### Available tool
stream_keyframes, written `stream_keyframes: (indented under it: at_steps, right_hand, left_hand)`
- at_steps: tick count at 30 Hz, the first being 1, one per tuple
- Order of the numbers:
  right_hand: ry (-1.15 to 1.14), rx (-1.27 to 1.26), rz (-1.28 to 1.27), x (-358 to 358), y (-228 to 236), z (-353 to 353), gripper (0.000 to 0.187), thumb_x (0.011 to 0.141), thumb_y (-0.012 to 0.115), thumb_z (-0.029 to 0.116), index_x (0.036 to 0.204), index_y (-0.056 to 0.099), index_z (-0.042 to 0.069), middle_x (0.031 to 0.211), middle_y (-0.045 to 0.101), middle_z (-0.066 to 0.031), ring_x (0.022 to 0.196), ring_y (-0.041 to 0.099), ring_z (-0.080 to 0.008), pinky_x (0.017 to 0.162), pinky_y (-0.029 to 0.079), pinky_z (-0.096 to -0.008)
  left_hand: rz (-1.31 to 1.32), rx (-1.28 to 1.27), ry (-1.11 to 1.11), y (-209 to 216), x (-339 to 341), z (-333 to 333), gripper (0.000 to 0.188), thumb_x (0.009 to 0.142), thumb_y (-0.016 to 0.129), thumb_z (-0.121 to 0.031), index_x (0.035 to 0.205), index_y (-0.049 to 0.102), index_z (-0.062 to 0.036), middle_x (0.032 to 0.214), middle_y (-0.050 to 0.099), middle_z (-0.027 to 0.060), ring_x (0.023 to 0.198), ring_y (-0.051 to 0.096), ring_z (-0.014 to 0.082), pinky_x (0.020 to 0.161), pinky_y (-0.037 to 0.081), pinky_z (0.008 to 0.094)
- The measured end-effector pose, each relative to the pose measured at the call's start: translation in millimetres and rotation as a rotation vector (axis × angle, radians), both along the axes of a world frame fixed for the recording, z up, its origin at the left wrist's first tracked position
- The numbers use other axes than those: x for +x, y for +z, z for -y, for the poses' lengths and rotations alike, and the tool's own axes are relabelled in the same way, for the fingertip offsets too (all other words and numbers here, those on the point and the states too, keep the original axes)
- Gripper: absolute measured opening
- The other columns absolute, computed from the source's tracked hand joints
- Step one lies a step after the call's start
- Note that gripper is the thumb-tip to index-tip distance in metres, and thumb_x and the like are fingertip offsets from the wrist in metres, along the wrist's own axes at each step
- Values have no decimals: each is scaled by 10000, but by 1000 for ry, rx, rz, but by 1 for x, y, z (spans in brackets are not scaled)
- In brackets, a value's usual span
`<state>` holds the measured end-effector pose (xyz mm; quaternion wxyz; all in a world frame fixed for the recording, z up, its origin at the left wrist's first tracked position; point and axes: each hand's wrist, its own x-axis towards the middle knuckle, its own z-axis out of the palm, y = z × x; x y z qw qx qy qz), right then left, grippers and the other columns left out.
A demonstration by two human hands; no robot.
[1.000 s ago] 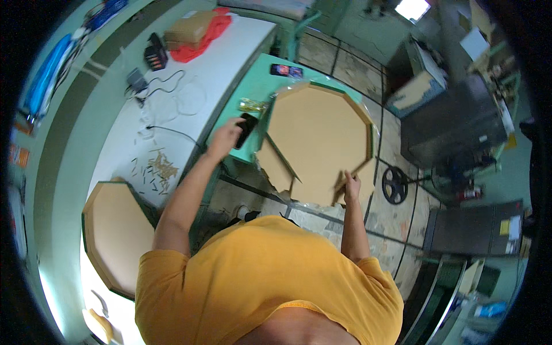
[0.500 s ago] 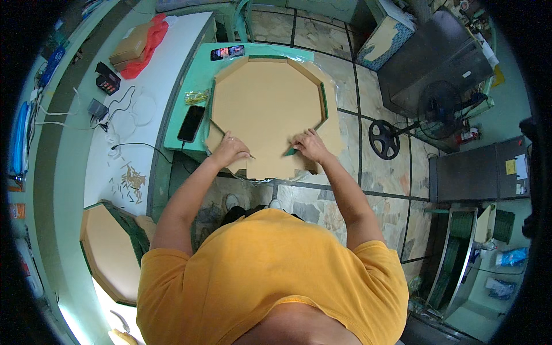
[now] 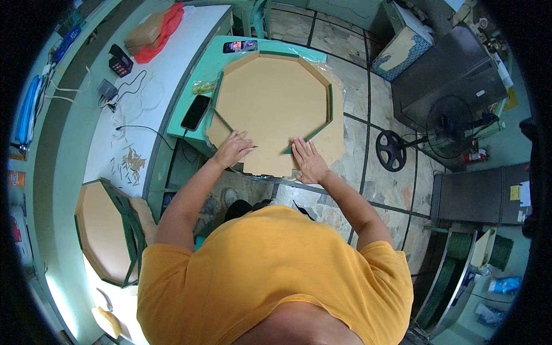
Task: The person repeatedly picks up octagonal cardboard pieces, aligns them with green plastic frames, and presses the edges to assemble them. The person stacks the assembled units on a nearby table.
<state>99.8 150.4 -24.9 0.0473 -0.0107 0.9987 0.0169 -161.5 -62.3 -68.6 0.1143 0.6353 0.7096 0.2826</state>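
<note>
An octagonal brown cardboard piece with green-edged raised sides point(image 3: 276, 98) lies on a small green table point(image 3: 215, 57). Its far and side walls stand up, while the near flaps are folded out flat. My left hand point(image 3: 233, 149) rests on the near-left flap, fingers stretched toward a small dark point at the cardboard's corner. On the near-right flap lies my right hand point(image 3: 309, 161), flat with its fingers extended, beside a small green corner point(image 3: 287, 150). Neither hand grips anything that shows. What lies under the palms is hidden.
On the green table are a black phone point(image 3: 195, 112), another phone with a lit screen point(image 3: 240, 46) and a yellowish plastic packet point(image 3: 203, 87). The white table point(image 3: 167, 63) at left bears cables, small brown strips point(image 3: 133, 164) and another octagonal tray point(image 3: 103, 233). A fan point(image 3: 391, 150) stands right.
My right hand has gone from pinching near the green corner to lying flat on the flap. My left hand stays near its corner, fingers straighter. The whole view has shifted slightly.
</note>
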Motion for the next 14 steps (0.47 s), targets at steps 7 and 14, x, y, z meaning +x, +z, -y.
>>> stream_keyframes:
  at_steps: [7,14]
  right_hand:
    - [20,88,-201,-4,-16,-10,679,832,610,467,1271,516,-42,1354,488,-197,1310,415,-340,1155,195,-515]
    - [-348,-447,-96,-41,-4,-30,286,935,546,348,910,674,94,958,683,-107,1002,614,-264,1129,234,-534]
  left_hand:
    - [-150,71,-104,21,4,14,399,856,661,-355,1123,669,-59,1239,628,97,1346,402,328,1134,202,566]
    - [238,-292,124,-10,-26,-15,477,823,688,-445,1184,641,-136,1273,584,187,1346,415,292,1145,79,609]
